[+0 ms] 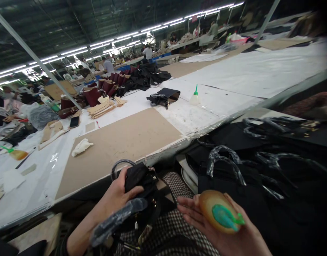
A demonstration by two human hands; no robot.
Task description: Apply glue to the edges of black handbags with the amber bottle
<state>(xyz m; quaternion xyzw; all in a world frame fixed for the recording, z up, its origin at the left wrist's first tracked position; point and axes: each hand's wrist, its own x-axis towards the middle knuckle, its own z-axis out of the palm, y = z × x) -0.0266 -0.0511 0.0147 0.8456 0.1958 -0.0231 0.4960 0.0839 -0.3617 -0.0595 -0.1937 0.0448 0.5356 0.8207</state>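
Observation:
My left hand (119, 193) grips the upper part of a black bag (142, 185) on my lap, with its thumb across the dark fabric. Plastic film wraps one of the bag's handles (117, 217), and small gold-coloured metal parts hang near it. On the right, my right hand (200, 222) holds an amber glue bottle (210, 206) with a green cap and nozzle, which points toward the lower right. The bottle lies against the palm and thumb. Its fingers extend toward the bag without touching it visibly.
A brown board (120, 138) covers part of the white table (219, 81). On the table are a white cloth (82, 147), a black bag (165, 96), a clear bottle (195, 97), a phone (74, 122) and beige pieces (104, 108). Black bags (259, 177) pile at right. People work behind.

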